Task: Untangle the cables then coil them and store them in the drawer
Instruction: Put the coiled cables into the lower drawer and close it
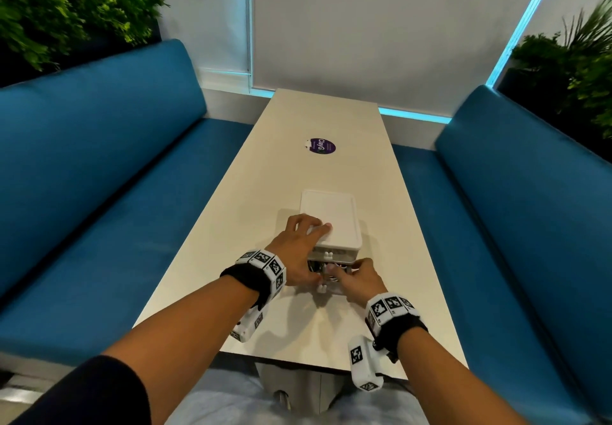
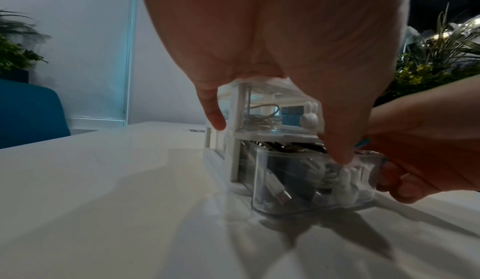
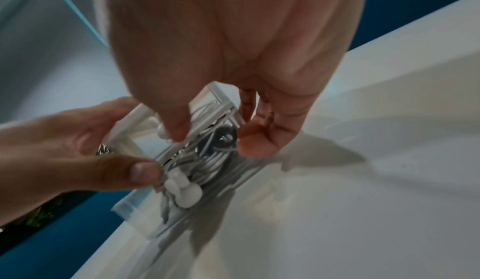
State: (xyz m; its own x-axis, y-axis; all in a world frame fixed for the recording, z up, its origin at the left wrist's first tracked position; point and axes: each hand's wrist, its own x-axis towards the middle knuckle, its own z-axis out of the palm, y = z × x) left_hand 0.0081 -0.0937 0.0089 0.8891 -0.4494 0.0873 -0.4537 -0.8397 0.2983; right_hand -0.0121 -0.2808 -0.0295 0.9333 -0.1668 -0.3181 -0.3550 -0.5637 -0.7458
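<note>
A small white two-drawer unit stands near my end of the table. Its clear lower drawer is pulled out and holds coiled white and dark cables; a USB plug shows through the front. The upper drawer, pushed in, holds a coiled white cable. My left hand holds the unit, fingers on its top, thumb at the lower drawer's rim beside the rabbit knob. My right hand grips the lower drawer's right side, thumb over the cables.
A round purple sticker lies further up the table. Blue benches run along the left and the right. Plants stand behind both benches, and a white wall closes the far end.
</note>
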